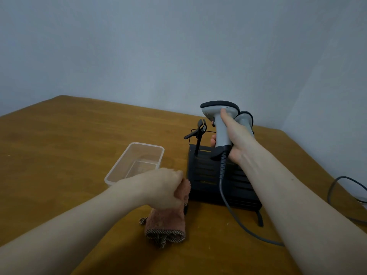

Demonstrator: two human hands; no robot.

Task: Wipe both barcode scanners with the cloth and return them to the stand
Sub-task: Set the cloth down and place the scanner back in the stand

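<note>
Scanner (219,118) in right hand (237,137) — above stand (210,175).

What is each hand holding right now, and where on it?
Right hand grips the front scanner by its handle; left hand grips the pink cloth at its upper end.

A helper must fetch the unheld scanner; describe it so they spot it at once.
Find the black stand on the table. Two grey scanners rise there; the right hand grips the front scanner. Yours is the rear scanner, untouched.
</note>
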